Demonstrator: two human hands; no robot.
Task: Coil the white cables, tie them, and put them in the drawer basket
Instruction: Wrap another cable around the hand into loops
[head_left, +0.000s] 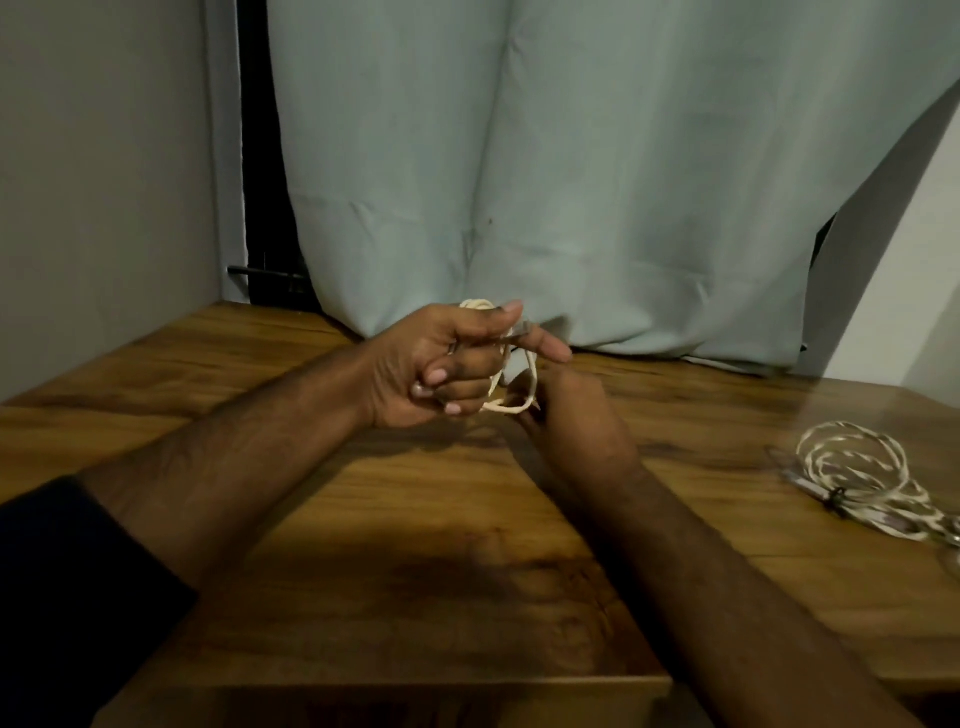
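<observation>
**Both hands on one cable above the table**

Head view: You held a coiled white cable (511, 384) in the air over the middle of the wooden table (363, 519), close to its far edge. Your left hand (436, 364) had its fingers curled tight into the palm, closed round the loops, with the thumb stretched along the top and a strand showing just behind it. Your right hand (566, 400) sat just beside the left, touching the same coil from the other side; its thumb pointed up against the cable's grey plug end, and its fingers reached under the lower loop, though how far they wrapped it could not be told from this angle. A second white cable (857, 473) lay flat on the table well off to your right, already looped and cinched with a small dark tie (835, 498). A pale curtain (597, 171) hung behind the table. A dark sleeve (67, 582) covered your left upper forearm.
</observation>
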